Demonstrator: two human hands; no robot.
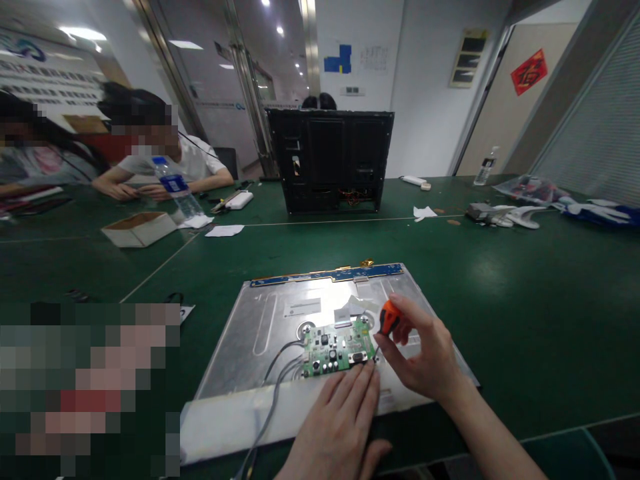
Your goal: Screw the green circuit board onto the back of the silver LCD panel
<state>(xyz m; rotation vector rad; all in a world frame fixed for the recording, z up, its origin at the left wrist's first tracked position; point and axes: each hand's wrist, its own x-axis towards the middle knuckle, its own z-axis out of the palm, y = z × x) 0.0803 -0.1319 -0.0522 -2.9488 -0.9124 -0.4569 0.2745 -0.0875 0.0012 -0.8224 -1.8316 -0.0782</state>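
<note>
Fingers outstretched, the person's left hand (345, 407) rests at the green circuit board's (343, 343) lower edge; the right hand (430, 353) pinches an orange screwdriver (389, 319), its tip seemingly near one corner. Beneath, a metal panel (233, 343) lies on a green table (510, 300); beyond stands a black housing (327, 160).

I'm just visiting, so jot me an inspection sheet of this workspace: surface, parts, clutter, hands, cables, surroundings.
Surface: green table, seams showing.
Job's things: circuit board on a metal panel.
Clutter: open box, bottles, paper scraps.
Hands: left hand at the board's near edge; right hand holding a screwdriver by its right side.
Cables: grey, leaving the board's left side.
Surroundings: black casing beyond; people at far left.
</note>
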